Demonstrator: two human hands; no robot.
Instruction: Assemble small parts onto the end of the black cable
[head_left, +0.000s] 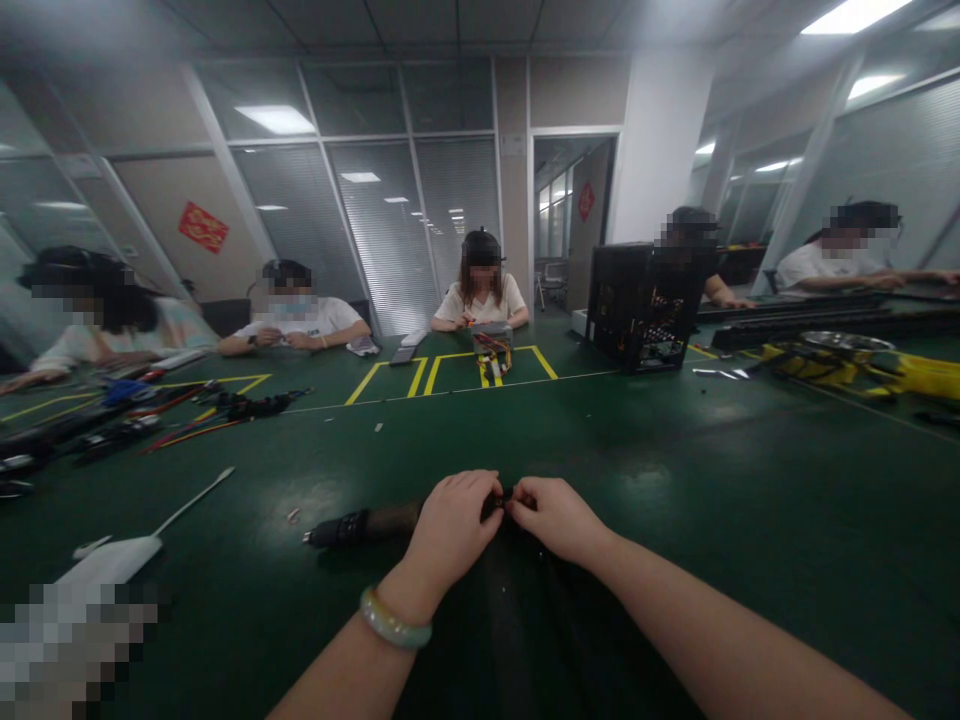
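In the head view, a dark power screwdriver [386,522] is lying on the green table [720,500], its long axis running roughly left to right and its tip pointing left. Its other end is disappearing behind the left hand [456,520], so the left is clearly the nearer hand; whether it is touching the body there, I cannot tell. To the right of the screwdriver, the fingers of the left hand and the right hand [561,518] are meeting almost tip to tip. Both sets are pinching together on a small dark piece [508,493], which is sitting off the screwdriver's hidden end; the piece is showing too little to tell what it is or which way its own axis is running.

As for containers, an open black computer case [637,305] is standing upright beyond the screwdriver and well to its right; some parts are showing inside, but they are too dim to name. A grey metal box [491,337] is resting beyond the screwdriver and somewhat right, with coloured wires [501,362] hanging at its near side; its inside is not showing.
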